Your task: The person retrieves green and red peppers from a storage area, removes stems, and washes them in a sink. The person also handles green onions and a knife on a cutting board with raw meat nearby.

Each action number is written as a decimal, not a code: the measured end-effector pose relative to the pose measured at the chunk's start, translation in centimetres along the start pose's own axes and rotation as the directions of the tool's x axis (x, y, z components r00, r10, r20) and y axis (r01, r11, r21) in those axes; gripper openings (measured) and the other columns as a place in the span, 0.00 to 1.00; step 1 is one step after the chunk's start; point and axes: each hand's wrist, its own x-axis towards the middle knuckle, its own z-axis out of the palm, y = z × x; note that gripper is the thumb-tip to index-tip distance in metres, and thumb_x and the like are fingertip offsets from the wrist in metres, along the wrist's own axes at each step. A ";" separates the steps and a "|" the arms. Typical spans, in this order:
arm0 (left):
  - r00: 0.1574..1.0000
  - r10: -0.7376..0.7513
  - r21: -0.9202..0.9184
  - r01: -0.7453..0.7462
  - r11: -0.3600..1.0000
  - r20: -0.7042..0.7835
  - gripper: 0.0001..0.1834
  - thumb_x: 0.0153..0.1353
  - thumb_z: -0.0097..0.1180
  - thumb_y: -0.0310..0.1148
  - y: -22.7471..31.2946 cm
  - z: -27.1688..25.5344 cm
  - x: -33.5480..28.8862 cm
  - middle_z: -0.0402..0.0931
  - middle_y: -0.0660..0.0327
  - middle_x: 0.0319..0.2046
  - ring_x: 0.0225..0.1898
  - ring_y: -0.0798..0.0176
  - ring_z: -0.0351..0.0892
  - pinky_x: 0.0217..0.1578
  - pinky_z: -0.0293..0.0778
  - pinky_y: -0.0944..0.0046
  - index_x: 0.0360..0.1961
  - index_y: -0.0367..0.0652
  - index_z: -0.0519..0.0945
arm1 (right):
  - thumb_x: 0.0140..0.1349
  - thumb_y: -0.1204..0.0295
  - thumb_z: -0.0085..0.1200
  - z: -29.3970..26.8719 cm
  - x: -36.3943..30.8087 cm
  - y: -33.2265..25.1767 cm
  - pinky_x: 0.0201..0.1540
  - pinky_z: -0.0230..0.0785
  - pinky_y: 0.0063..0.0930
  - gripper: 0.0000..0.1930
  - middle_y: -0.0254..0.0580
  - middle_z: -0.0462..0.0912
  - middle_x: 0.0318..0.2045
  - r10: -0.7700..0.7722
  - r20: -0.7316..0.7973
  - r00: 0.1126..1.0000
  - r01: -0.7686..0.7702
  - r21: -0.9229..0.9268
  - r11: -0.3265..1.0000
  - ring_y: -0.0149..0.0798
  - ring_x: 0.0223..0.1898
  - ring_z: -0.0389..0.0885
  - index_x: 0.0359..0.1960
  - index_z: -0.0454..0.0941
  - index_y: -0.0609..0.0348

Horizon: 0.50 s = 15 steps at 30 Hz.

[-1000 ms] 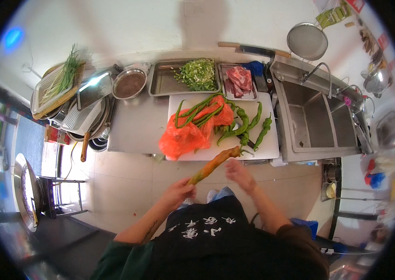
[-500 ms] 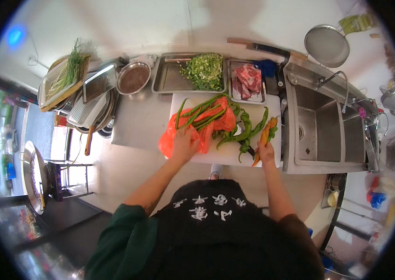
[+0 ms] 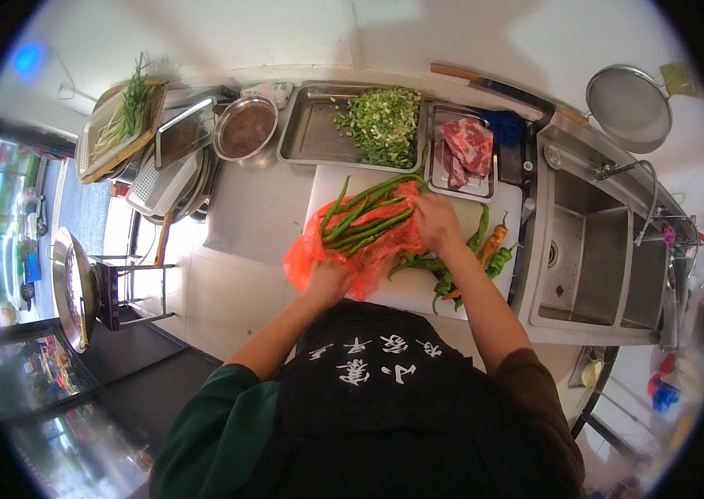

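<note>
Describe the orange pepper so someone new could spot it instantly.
Start at the stainless-steel double-basin sink; left of it lies the flat white cutting board. Near that board's right side, next to the right forearm, is the long orange pepper. Its orange skin sets it apart from the twisted green peppers around it.

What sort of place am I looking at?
Most likely a kitchen, perhaps a restaurant's: there's a two-basin steel sink, metal trays of chopped greens and raw meat, and a white cutting board under the red bag.
</note>
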 end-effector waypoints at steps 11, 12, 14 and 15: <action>0.990 0.119 -0.250 -0.096 0.964 0.078 0.09 0.64 0.58 0.35 -4.9 -2.0 2.1 0.81 0.47 0.34 0.40 0.39 0.80 0.43 0.76 0.43 0.35 0.39 0.82 | 0.63 0.72 0.50 9.3 8.0 -1.6 0.55 0.64 0.53 0.10 0.46 0.83 0.40 0.247 0.031 0.969 -0.194 -0.528 0.827 0.51 0.47 0.78 0.38 0.85 0.55; 0.984 0.157 -0.301 -0.126 0.945 0.083 0.09 0.64 0.58 0.34 -5.1 -2.4 2.0 0.81 0.47 0.34 0.40 0.40 0.80 0.43 0.76 0.44 0.35 0.39 0.82 | 0.63 0.72 0.50 9.1 7.1 -1.2 0.55 0.64 0.53 0.10 0.47 0.84 0.38 0.259 -0.017 0.966 -0.230 -0.518 0.824 0.51 0.46 0.79 0.38 0.85 0.55; 0.973 0.219 -0.383 -0.176 0.907 0.073 0.09 0.64 0.58 0.34 -6.1 -4.2 2.7 0.81 0.46 0.34 0.40 0.40 0.80 0.43 0.76 0.45 0.35 0.39 0.81 | 0.64 0.70 0.54 7.5 6.2 -1.8 0.52 0.70 0.47 0.08 0.50 0.84 0.37 0.395 -0.176 0.902 -0.425 -0.192 0.885 0.51 0.43 0.81 0.39 0.84 0.56; 0.966 0.246 -0.388 -0.199 0.900 0.075 0.08 0.64 0.57 0.34 -6.8 -4.4 3.0 0.81 0.46 0.34 0.40 0.40 0.80 0.43 0.76 0.45 0.35 0.39 0.81 | 0.65 0.69 0.56 6.3 5.2 -1.7 0.51 0.72 0.44 0.07 0.50 0.84 0.37 0.433 -0.301 0.850 -0.435 0.065 0.898 0.49 0.42 0.82 0.39 0.84 0.56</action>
